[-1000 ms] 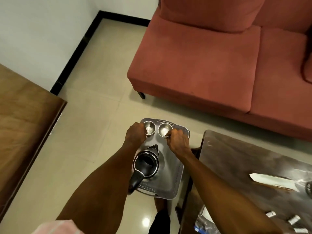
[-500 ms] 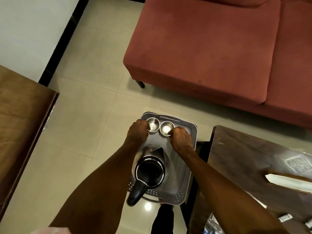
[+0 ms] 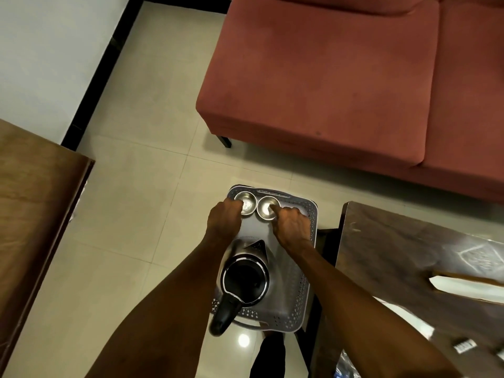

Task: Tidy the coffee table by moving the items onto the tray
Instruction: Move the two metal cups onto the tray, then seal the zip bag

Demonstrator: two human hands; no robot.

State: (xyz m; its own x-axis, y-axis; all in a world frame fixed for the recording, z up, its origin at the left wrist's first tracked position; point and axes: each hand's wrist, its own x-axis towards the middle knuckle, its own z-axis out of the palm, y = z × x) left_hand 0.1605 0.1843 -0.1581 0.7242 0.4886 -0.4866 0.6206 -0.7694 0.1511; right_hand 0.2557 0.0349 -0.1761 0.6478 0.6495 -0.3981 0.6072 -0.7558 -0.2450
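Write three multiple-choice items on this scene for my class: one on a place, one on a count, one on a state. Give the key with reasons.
1. Where do the cups stand on the tray?
A. at its far end
B. beside the kettle's handle
C. outside it

2. How many cups are on the tray?
A. one
B. two
C. four

3. What is the left hand doing?
A. lying flat on the table
B. lifting the kettle
C. holding a cup

Key: 1 A, both sit at the end away from the person, beyond the kettle. 2 B, two round metal cups show side by side. 3 C, its curled fingers meet the left cup's rim; the right hand does likewise with the other.
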